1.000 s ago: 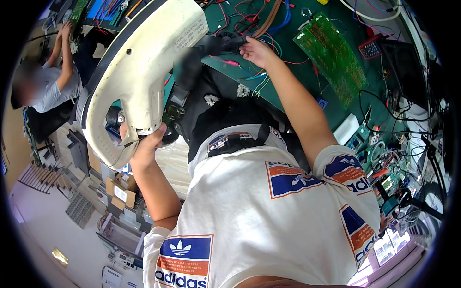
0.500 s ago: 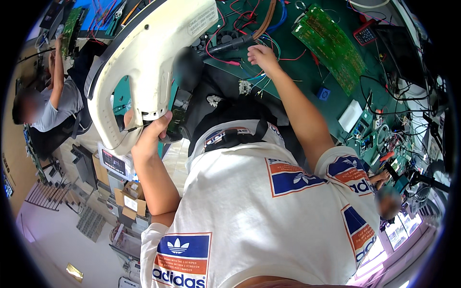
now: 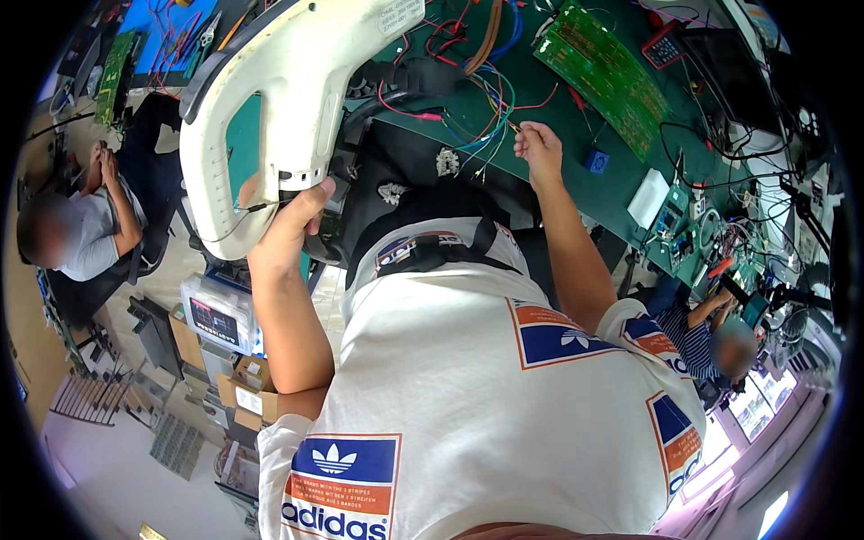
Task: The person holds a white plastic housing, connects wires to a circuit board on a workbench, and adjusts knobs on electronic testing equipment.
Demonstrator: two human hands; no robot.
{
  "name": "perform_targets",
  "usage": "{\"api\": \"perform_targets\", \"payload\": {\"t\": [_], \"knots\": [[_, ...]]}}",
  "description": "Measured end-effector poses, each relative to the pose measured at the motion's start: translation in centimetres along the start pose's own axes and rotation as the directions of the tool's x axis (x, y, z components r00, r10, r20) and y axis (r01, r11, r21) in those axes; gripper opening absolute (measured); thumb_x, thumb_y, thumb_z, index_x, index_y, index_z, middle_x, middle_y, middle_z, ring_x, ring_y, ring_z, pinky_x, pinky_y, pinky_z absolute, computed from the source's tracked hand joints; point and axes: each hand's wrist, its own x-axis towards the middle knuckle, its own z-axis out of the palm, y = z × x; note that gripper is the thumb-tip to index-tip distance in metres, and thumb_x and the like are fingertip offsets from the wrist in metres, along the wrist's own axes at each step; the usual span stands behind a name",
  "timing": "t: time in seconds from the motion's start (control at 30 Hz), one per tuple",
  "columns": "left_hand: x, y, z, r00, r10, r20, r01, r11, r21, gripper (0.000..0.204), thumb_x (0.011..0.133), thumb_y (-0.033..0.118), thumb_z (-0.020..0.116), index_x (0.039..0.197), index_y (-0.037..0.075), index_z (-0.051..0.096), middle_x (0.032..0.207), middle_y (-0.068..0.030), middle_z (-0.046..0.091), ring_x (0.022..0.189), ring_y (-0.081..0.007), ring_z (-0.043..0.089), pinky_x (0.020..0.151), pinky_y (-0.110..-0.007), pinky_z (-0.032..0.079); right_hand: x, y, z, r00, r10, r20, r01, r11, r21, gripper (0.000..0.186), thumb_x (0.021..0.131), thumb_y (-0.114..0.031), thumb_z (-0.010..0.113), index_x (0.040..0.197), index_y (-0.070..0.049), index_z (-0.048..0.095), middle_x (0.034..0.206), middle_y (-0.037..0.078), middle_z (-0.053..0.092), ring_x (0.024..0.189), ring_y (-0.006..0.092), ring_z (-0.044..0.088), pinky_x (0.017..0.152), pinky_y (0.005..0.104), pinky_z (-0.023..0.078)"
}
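Observation:
My left hand is wrapped round the handle end of a large cream-coloured plastic hand-held device. The device has a big open loop on its left, a dark edge, and a label near its top right; its top runs out of view. Over the edge of the green bench, my right hand is closed in a pinch. Its fingertips meet what looks like the end of a thin wire, beside a bundle of loose coloured wires. The device hides most of my left fingers.
On the green bench lie a large green circuit board, a small blue block, a red meter and a white box. Cardboard boxes stand at lower left. One person sits at left, another at right.
My right hand has moved right and nearer to me, from over the cables to the coloured wire ends, with its fingers now pinched. The cream device has shifted slightly right and toward me.

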Motion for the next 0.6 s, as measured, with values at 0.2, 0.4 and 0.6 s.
{"api": "perform_targets", "payload": {"t": [0.2, 0.4, 0.6], "knots": [[0.8, 0.0, 0.6, 0.998, 0.001, 0.056, -0.003, 0.999, 0.047, 0.018, 0.067, 0.009, 0.071, 0.079, -0.001, 0.061, 0.057, -0.0026, 0.052, 0.043, -0.0097, 0.042, 0.041, -0.023, 0.032, -0.2, 0.4, 0.7, 0.989, -0.077, 0.123, 0.093, 0.986, -0.135, 0.016, 0.088, -0.008, 0.055, 0.099, 0.002, 0.061, 0.076, 0.006, 0.062, 0.061, 0.0106, 0.058, 0.054, 0.0228, 0.047], [1.5, -0.5, 0.8, 0.999, -0.024, 0.035, 0.024, 1.000, 0.006, 0.021, 0.069, 0.008, 0.074, 0.084, -0.001, 0.062, 0.065, -0.0022, 0.058, 0.046, -0.0064, 0.045, 0.042, -0.021, 0.035, -0.5, 2.2, 3.4, 0.970, -0.041, 0.238, 0.102, 0.964, -0.248, 0.016, 0.090, -0.007, 0.053, 0.102, 0.002, 0.059, 0.079, 0.005, 0.062, 0.065, 0.0093, 0.057, 0.058, 0.0218, 0.046], [1.9, -0.6, 1.6, 1.000, -0.010, -0.020, 0.010, 1.000, 0.018, 0.019, 0.069, 0.006, 0.072, 0.083, 0.000, 0.062, 0.065, -0.0020, 0.058, 0.046, -0.0064, 0.045, 0.041, -0.021, 0.034, 2.5, 2.2, 3.1, 0.939, -0.089, 0.332, 0.186, 0.944, -0.273, 0.012, 0.087, -0.009, 0.058, 0.093, 0.001, 0.062, 0.072, 0.004, 0.062, 0.060, 0.0104, 0.060, 0.057, 0.0247, 0.048]]}}
